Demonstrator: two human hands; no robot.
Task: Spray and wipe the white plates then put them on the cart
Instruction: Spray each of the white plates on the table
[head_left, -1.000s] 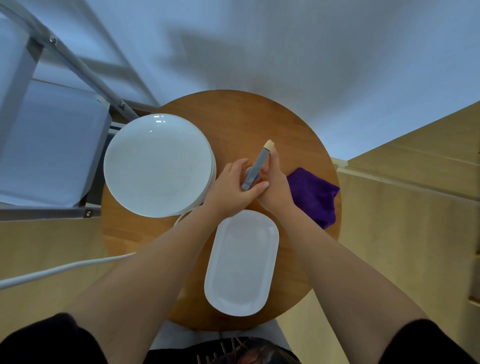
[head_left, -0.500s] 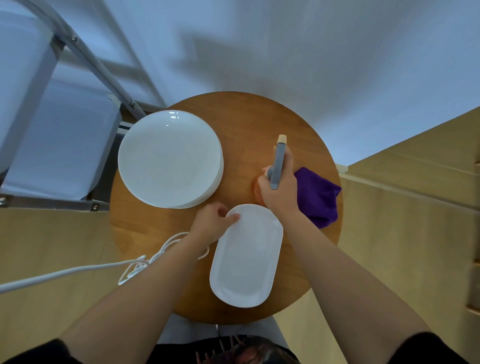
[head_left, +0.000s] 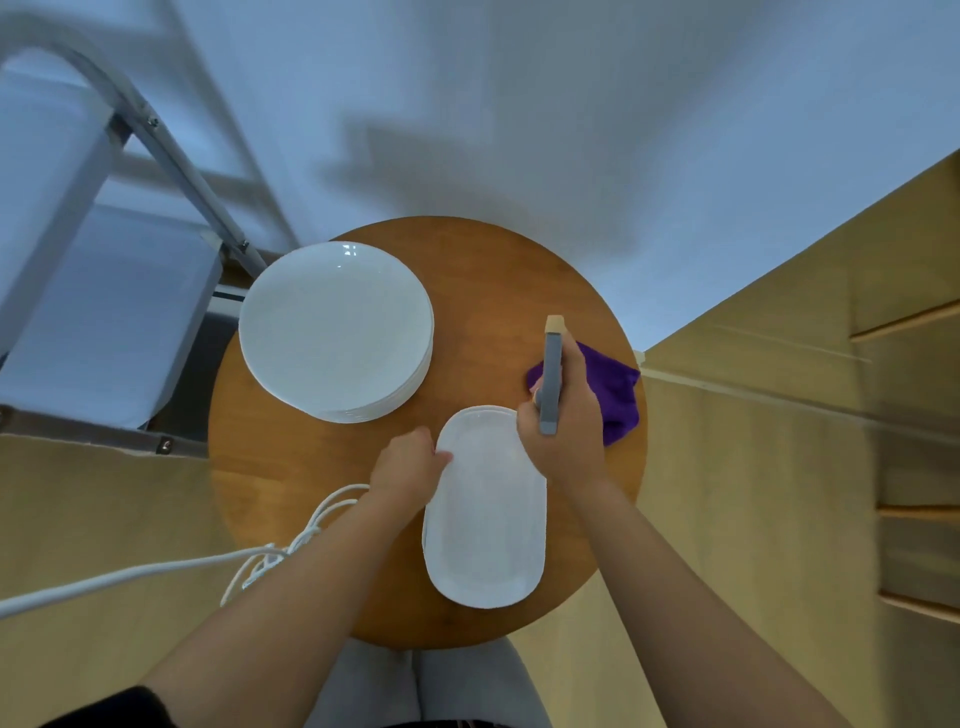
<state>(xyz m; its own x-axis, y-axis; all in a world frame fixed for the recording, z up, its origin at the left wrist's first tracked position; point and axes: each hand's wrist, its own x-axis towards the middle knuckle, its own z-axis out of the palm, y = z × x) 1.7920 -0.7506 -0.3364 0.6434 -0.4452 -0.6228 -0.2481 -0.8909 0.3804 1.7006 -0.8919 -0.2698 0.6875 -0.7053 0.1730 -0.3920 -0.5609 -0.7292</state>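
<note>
Left hand pinching the plain white oblong plate's rim, right hand wrapped around a grey spray bottle.

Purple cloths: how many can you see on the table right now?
1. The purple cloth lies at the round table's right edge, partly behind the right hand holding the spray bottle. None other shows.

round wooden table | white cord off its left edge | pale floor
</note>
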